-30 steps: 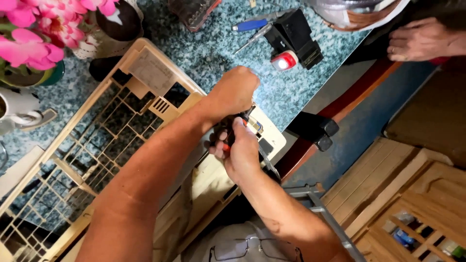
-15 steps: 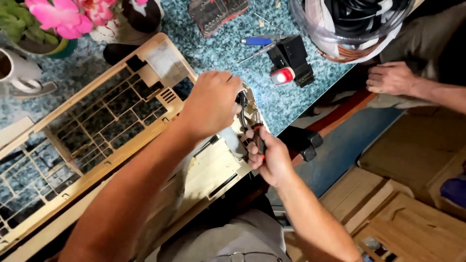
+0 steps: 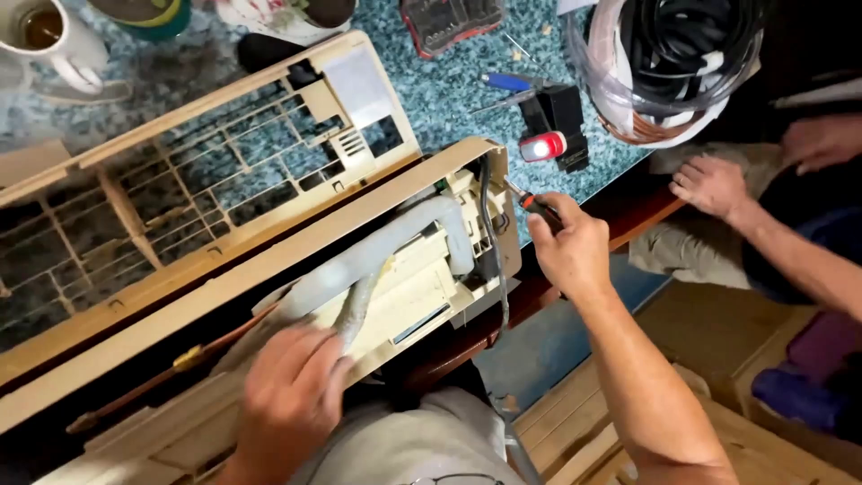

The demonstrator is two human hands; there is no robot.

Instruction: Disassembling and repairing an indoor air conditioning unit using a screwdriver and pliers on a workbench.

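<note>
**Two hands on an opened air-conditioner unit**

The cream air-conditioner unit (image 3: 269, 296) lies across the blue speckled table (image 3: 440, 90), its slatted front grille (image 3: 180, 189) swung up and away from the person. The left hand (image 3: 292, 382) rests palm down on the near side of the unit, fingers curled over the lower end of a grey insulated pipe (image 3: 386, 247) that bends up towards the unit's right end; a copper tube (image 3: 180, 364) runs out leftward beside it. The right hand (image 3: 566, 247) is closed round a screwdriver (image 3: 530, 202) with an orange-and-black handle, its tip pointing at the unit's right end, just beside a dark cable (image 3: 489, 233) hanging there.

Behind the right hand on the table sit a black tool with a red end (image 3: 552, 135), a blue-handled screwdriver (image 3: 507, 83) and a clear bag of coiled black hose (image 3: 673, 63). A white mug (image 3: 54, 40) stands at the far left corner. To the right, another person's hand (image 3: 709, 184) rests on a knee, well apart from the work.
</note>
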